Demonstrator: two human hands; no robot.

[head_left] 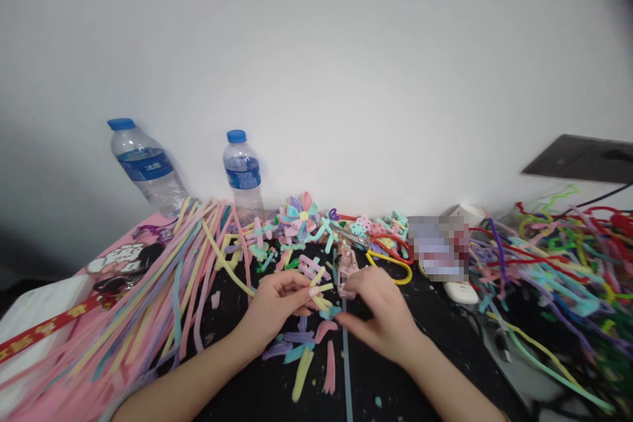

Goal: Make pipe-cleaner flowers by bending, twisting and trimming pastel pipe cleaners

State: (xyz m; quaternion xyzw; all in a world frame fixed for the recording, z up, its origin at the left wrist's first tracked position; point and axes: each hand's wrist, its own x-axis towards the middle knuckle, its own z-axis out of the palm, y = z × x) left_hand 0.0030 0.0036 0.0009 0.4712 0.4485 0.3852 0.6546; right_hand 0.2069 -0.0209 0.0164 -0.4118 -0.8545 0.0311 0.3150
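My left hand [283,303] pinches several short pale-yellow pipe cleaner pieces [321,303] between thumb and fingers, their ends fanning out to the right. A small blue piece [332,312] lies at their tips, close to my right thumb. My right hand [380,313] is open, thumb and fingers apart, its fingertips by a pinkish patterned object [347,267] whose kind I cannot make out. Below the hands lie cut pieces: a yellow one [302,374], a pink one [330,369] and several purple ones [284,346]. A long blue-grey strip [347,362] runs down between my forearms.
Scissors with red and yellow handles [395,260] lie behind my right hand, beside pipe cleaner flowers [304,216]. Long pastel pipe cleaners [163,303] spread at left, a bright tangle [558,264] at right. Two bottles [242,171] stand by the wall. A phone-like blurred item [439,249] is right.
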